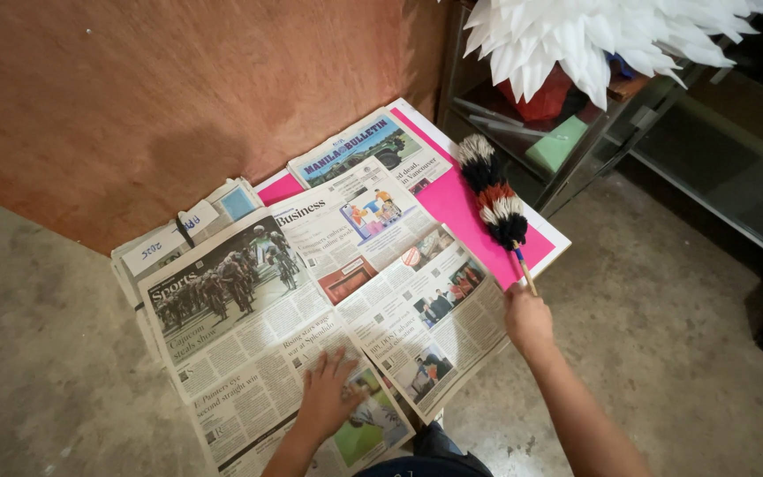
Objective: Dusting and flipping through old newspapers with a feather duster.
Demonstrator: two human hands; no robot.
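With the left hand [327, 395] pressed flat, fingers spread wide, on the near newspaper sheets [311, 300], the right hand [527, 320], fingers closed round the handle, should sweep the feather duster [493, 193] lightly across the pink board [465, 212] at far right, so no sheet lifts.

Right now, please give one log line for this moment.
left hand: flat on newspapers | right hand: holds duster over pink sheet | floor: concrete
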